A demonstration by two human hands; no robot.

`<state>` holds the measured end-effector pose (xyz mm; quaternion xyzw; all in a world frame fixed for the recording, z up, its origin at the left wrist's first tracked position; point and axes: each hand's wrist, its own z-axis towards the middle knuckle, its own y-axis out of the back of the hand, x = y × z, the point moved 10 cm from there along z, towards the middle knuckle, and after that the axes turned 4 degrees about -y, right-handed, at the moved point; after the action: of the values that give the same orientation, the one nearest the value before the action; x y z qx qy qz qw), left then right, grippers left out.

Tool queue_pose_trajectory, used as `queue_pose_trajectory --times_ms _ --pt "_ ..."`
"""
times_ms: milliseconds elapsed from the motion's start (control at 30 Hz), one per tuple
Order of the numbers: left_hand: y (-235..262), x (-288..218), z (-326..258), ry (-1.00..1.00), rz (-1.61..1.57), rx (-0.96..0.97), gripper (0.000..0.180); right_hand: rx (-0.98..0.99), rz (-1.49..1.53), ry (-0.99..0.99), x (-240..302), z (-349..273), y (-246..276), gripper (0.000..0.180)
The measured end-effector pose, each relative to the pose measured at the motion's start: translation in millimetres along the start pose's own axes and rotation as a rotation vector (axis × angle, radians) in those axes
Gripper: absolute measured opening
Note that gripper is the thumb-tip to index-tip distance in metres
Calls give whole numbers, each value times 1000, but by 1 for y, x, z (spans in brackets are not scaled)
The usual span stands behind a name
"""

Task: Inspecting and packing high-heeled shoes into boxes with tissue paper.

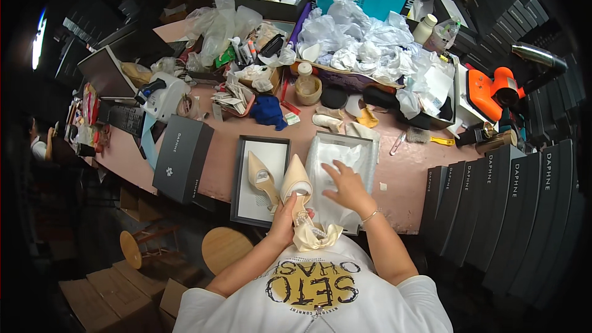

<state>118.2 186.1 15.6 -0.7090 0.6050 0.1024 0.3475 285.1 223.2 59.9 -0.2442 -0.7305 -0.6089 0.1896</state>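
Observation:
A cream pointed-toe shoe with a beaded strap and a bow at its heel end is gripped in my left hand, toe pointing away from me. Its mate, also cream, lies in a dark shallow box half with a pale inside, just left of the held shoe. My right hand, fingers spread and holding nothing, is over another box half lined with white tissue paper. Whether its fingers touch the tissue, I cannot tell.
A closed dark shoebox stands left on the pink table. Stacked dark shoeboxes line the right side. Crumpled white paper fills a container at the back. An orange heat tool stands back right, a brush nearer.

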Motion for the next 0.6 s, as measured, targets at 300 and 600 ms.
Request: queue_pose_trajectory --times_ms 300,600 --pt "-3 -7 16 30 -218 165 35 -232 594 108 29 -24 51 30" --pt "-19 -24 19 77 -147 343 31 -452 165 124 79 -8 27 38"
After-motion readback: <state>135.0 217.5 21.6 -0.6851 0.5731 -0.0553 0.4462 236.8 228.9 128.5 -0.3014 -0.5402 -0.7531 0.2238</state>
